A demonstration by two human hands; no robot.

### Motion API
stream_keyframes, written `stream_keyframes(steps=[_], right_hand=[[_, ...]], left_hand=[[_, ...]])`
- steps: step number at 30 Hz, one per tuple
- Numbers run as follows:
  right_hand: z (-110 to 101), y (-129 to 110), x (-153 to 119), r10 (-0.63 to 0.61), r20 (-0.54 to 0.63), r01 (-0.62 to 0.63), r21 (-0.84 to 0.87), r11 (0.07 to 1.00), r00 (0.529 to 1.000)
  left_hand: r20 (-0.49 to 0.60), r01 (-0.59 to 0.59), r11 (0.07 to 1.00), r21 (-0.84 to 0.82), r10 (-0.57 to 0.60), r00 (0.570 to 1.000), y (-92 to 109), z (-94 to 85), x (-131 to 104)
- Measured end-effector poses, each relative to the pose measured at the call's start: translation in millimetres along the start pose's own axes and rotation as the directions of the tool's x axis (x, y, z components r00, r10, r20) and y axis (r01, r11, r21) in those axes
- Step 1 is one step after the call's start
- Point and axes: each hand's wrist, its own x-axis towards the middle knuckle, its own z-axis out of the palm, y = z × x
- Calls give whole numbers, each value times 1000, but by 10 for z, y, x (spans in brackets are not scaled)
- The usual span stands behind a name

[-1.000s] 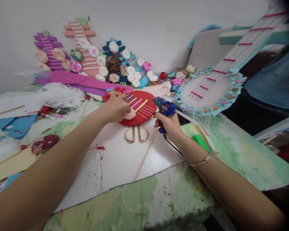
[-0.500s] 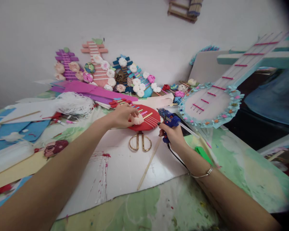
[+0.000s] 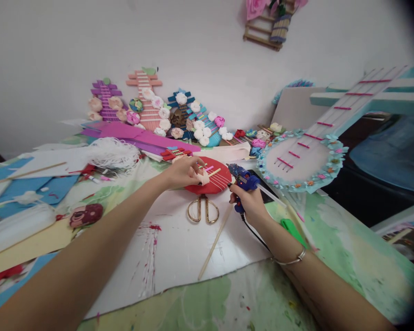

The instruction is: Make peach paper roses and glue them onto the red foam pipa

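My left hand point(image 3: 182, 174) is closed on a cream paper flower point(image 3: 203, 178), with the fingers partly hiding it. The flower rests at the near left side of a red model lute point(image 3: 221, 177), which has white strings and small coloured strips. In my right hand point(image 3: 250, 197) is a blue hot glue gun point(image 3: 241, 176), its nozzle pointing left beside the lute's right edge. A clear glue stick point(image 3: 271, 194) sticks out of its back. Gold-handled scissors point(image 3: 203, 210) lie just in front of the lute, their blades hidden under it.
A thin wooden stick point(image 3: 214, 246) lies on the white board point(image 3: 179, 257). Decorated model lutes point(image 3: 145, 103) lean along the wall. At right stands a large lute with a blue flowered rim point(image 3: 301, 163). White string point(image 3: 113, 154) and coloured sheets point(image 3: 37, 184) cover the left side.
The view has tilted up slightly, so everything sits a little lower. My left hand stays at the flower on the lute, and my right hand still holds the glue gun.
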Motion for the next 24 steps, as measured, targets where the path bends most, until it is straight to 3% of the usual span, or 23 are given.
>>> stream_keyframes(steps=[6,10,12,14,16,17,18,20,24], right_hand=[[0,-14,-18,-13,-4,13,-9,1000,1000],[-1,-31,-28,-14,-8,14,-12,1000,1000],[-5,-43,-28,-16,-16,16,5,1000,1000],[-12,-57,-30,-20,-28,20,27,999,999],[-20,-76,-44,-32,-37,33,44,998,999],[-24,-86,-58,-42,-40,44,50,998,998],[-29,-96,-78,-53,-39,55,57,997,998],[-39,-114,-129,-80,-24,81,59,995,997],[-57,-123,-217,-184,23,184,-5,983,983]], left_hand=[[-57,31,994,-100,-37,998,77,-35,-30],[-292,60,996,-71,-78,953,86,-81,-23],[-451,201,980,0,-180,874,38,-151,-30],[-583,414,909,42,-314,749,-62,-260,-60],[-643,575,818,16,-433,633,-207,-380,-113],[-621,640,766,-63,-532,576,-289,-427,-144],[-520,681,707,-190,-661,541,-372,-457,-174],[-198,682,506,-528,-854,481,-516,-452,-223],[93,646,326,-690,-845,526,-636,-231,-254]])
